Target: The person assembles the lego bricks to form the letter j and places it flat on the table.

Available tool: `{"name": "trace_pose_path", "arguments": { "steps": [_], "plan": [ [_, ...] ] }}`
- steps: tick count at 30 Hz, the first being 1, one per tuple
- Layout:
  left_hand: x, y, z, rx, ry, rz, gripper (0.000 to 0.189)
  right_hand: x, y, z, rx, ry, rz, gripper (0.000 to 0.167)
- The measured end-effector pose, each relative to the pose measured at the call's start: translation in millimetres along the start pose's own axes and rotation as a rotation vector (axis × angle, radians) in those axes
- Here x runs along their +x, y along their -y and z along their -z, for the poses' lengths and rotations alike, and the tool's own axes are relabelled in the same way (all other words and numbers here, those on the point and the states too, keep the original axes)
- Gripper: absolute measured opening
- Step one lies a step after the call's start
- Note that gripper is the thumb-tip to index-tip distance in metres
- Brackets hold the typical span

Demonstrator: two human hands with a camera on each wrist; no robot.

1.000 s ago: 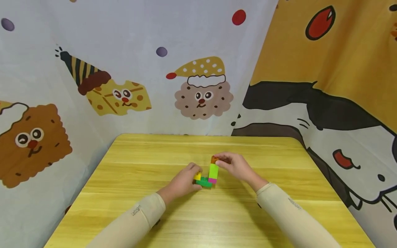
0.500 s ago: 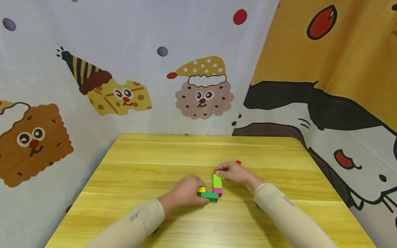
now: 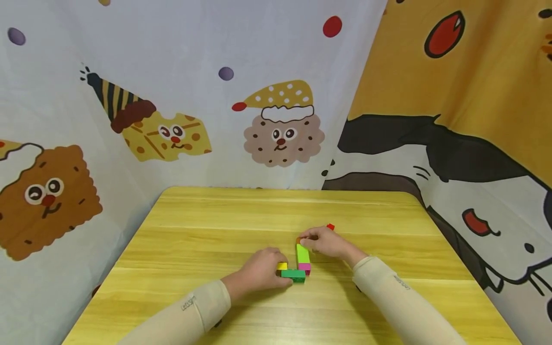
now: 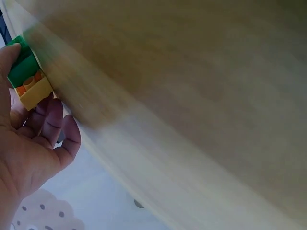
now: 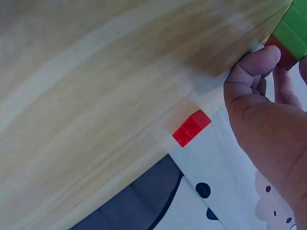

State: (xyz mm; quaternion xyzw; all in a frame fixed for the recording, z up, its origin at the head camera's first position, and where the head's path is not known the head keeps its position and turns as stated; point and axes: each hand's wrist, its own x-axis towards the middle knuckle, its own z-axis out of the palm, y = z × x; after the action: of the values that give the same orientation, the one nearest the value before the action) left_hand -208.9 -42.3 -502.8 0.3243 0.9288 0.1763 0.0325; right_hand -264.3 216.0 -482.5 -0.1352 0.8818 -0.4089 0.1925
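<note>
Joined toy building bricks lie on the wooden table between both hands. My left hand [image 3: 262,269] grips the left end, thumb on the green brick [image 3: 294,276] and fingers behind the yellow brick [image 3: 282,266]. In the left wrist view, the yellow brick [image 4: 36,95] sits beside the green one [image 4: 23,71], with orange studs showing between them. A magenta brick [image 3: 304,267] is at the green brick's right end, and a lime-green section [image 3: 303,254] runs away from it. At the far end, my right hand [image 3: 329,243] pinches an orange-brown brick [image 5: 286,53], partly hidden by its fingers.
A loose red brick [image 5: 192,128] lies on the table [image 3: 207,215] just beyond the right hand, near the far side. A curtain [image 3: 194,43] with cartoon prints hangs behind the table's far edge.
The joined bricks have tipped so the green brick's studs no longer face up. Both hands have come closer to the person with them. The red brick has come into view behind the right hand.
</note>
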Motion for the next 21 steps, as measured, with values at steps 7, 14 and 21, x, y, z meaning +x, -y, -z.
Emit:
{"name": "trace_pose_path", "arguments": {
  "steps": [7,14,21],
  "plan": [
    [-1.9,0.1,2.2,-0.014,-0.002,-0.015,0.048,0.4,0,-1,0.01,-0.006,0.009,0.034],
    [-4.8,-1.8,5.7,-0.019,0.015,-0.001,0.06,-0.7,-1,5,-0.016,-0.027,0.03,0.043],
    [-12.5,1.3,8.8,-0.032,0.027,0.02,0.078,-1.4,-17,46,-0.23,-0.273,0.047,0.039]
  ]
}}
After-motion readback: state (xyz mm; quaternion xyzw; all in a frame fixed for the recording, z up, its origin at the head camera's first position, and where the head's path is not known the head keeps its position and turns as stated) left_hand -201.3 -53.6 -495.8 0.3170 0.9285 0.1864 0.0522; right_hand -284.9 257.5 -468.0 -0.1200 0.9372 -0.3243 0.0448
